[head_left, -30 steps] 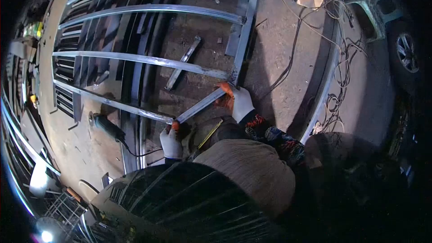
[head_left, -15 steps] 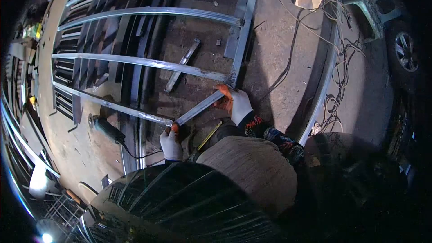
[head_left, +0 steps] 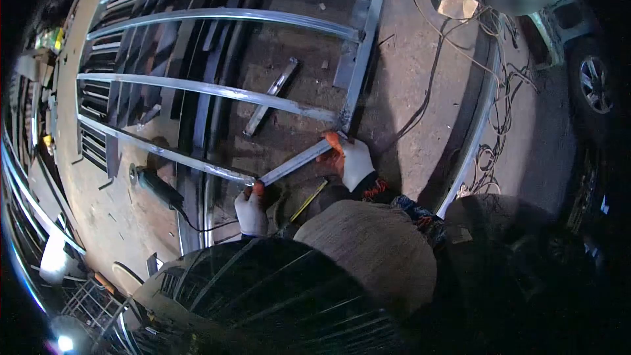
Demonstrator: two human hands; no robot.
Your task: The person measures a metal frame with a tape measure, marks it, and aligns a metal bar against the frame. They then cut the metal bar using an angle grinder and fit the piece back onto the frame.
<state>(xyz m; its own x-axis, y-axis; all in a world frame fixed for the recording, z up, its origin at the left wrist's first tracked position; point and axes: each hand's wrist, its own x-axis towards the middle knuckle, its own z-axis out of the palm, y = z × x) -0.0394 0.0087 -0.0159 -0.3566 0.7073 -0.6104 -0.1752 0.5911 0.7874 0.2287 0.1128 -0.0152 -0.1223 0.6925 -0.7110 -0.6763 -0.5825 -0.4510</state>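
1. The gloved left hand (head_left: 252,209) is closed on the lower end of a short steel bar (head_left: 294,163), at 7 o'clock from its middle
2. The gloved right hand (head_left: 355,160) curls its fingers over the upper end, at 2 o'clock
3. The bar lies slanted between two rails of the gate frame (head_left: 217,89), on the ground
4. An angle grinder (head_left: 156,188) lies at 9 o'clock of the left hand, and a yellow tape measure (head_left: 309,200) lies between the hands

Gaps between crossbars (head_left: 217,89) open; loose offcut (head_left: 269,97) lies in one, held bar (head_left: 296,161) spans the nearest, grinder (head_left: 156,188) and cable tangle (head_left: 490,85) flank the frame.
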